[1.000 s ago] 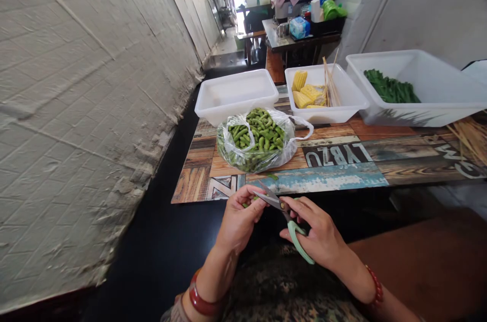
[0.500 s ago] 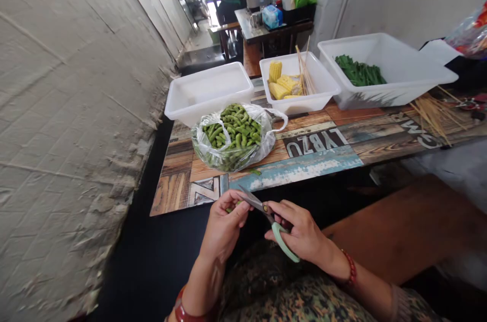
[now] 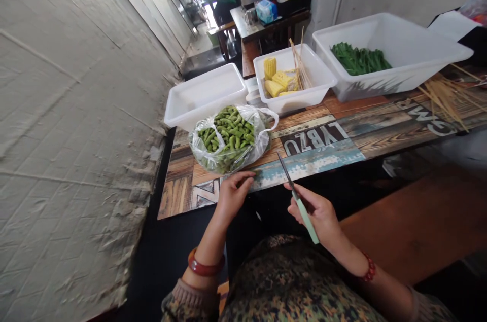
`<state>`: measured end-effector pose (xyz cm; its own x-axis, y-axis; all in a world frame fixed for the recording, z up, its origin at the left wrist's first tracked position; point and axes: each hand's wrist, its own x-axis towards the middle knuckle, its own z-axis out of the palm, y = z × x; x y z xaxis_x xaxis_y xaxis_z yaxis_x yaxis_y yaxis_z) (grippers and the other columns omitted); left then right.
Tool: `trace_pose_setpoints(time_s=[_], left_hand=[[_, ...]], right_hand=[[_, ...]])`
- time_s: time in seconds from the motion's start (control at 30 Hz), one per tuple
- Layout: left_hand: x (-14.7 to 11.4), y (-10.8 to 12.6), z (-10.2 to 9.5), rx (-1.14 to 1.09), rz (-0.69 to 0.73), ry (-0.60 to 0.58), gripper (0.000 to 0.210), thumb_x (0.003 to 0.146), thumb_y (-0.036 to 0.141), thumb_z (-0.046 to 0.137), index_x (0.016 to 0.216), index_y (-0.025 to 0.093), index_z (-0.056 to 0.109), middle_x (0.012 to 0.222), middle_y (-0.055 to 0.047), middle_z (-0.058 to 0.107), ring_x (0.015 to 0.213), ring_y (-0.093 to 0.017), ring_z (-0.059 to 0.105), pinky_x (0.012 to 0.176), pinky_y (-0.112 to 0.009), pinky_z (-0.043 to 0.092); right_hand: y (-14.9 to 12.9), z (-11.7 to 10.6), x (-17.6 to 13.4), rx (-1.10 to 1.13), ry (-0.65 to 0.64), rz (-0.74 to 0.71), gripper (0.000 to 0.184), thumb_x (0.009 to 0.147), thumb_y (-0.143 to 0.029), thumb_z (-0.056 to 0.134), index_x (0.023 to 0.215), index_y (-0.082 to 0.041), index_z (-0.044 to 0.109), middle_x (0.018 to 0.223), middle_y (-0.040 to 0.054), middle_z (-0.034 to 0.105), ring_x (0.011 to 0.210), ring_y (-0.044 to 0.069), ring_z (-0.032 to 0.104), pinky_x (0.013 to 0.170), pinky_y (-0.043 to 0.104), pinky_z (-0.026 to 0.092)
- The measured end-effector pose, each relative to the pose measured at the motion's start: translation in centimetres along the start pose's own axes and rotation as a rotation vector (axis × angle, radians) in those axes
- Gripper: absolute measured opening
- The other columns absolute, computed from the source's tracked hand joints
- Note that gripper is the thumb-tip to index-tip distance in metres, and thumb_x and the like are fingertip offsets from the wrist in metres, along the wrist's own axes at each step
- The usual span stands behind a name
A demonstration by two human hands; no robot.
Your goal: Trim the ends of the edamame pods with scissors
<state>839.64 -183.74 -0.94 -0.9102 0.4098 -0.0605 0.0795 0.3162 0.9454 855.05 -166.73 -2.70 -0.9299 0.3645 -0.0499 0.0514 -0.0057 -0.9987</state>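
My right hand (image 3: pixel 317 210) is wrapped round the scissors (image 3: pixel 304 216), which have a pale green handle. Their blades look closed and point up and away over the table's front edge. At that edge, just in front of the plastic bag (image 3: pixel 262 142), is my left hand (image 3: pixel 233 194). Its thumb and forefinger come together at an edamame pod on the tabletop, which the fingertips mostly hide. Many green edamame pods (image 3: pixel 232 129) fill the open bag.
Behind the bag stands a white tub (image 3: pixel 205 91). Right of it, another tub (image 3: pixel 297 101) holds corn pieces (image 3: pixel 281 78) and skewers. A larger tub (image 3: pixel 395 83) contains green leaves (image 3: pixel 359 58). Loose skewers (image 3: pixel 447 94) lie at right; a rough wall (image 3: pixel 76 134) runs along the left.
My hands have moved apart. The left has gone forward to the table edge by the bag; the right has drawn the scissors rightward, with their blades now pointing away from me.
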Motion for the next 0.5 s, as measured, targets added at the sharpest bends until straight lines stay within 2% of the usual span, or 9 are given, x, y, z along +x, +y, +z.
trace_pose_setpoints(time_s=[0.1,0.2,0.37,0.43,0.5], left_hand=[[0.7,-0.9,0.6,0.391,0.186,0.020,0.020,0.077,0.021,0.068,0.095,0.023,0.077,0.084,-0.007,0.072,0.081,-0.021,0.062,0.078,-0.032,0.047],[0.9,-1.4,0.9,0.535,0.246,0.003,0.022,0.082,0.022,0.063,0.099,0.024,0.077,0.083,-0.007,0.071,0.083,-0.023,0.063,0.082,-0.034,0.046],[0.7,-1.3,1.1,0.545,0.267,0.004,0.016,0.084,0.022,0.060,0.088,0.021,0.075,0.086,-0.009,0.071,0.085,-0.023,0.062,0.081,-0.034,0.044],[0.5,-0.7,1.3,0.459,0.257,0.021,0.014,0.084,0.023,0.060,0.080,0.020,0.073,0.078,-0.007,0.068,0.078,-0.021,0.059,0.077,-0.032,0.042],[0.0,0.2,1.4,0.281,0.211,0.013,0.015,0.084,0.026,0.062,0.075,0.018,0.070,0.072,-0.005,0.064,0.073,-0.019,0.055,0.073,-0.030,0.040]], right_hand=[[0.1,-0.3,-0.1,-0.039,0.002,-0.026,0.046,0.081,-0.037,0.070,0.122,-0.017,0.067,0.077,0.0013,0.063,0.064,0.012,0.056,0.058,0.023,0.050],[0.3,-0.4,-0.1,-0.053,0.003,-0.046,0.046,0.081,-0.038,0.070,0.122,-0.017,0.067,0.080,0.0026,0.065,0.067,0.014,0.059,0.060,0.024,0.052],[0.2,-0.3,0.0,-0.065,-0.001,-0.045,0.046,0.081,-0.038,0.069,0.122,-0.016,0.067,0.080,0.0030,0.066,0.067,0.014,0.061,0.060,0.024,0.053],[0.0,-0.3,0.0,-0.074,-0.006,-0.062,0.045,0.081,-0.038,0.069,0.121,-0.016,0.067,0.080,0.0029,0.067,0.068,0.014,0.062,0.062,0.025,0.054],[-0.2,-0.3,0.0,-0.100,-0.014,-0.083,0.045,0.081,-0.037,0.069,0.120,-0.015,0.068,0.078,0.0028,0.067,0.068,0.015,0.062,0.064,0.026,0.054]])
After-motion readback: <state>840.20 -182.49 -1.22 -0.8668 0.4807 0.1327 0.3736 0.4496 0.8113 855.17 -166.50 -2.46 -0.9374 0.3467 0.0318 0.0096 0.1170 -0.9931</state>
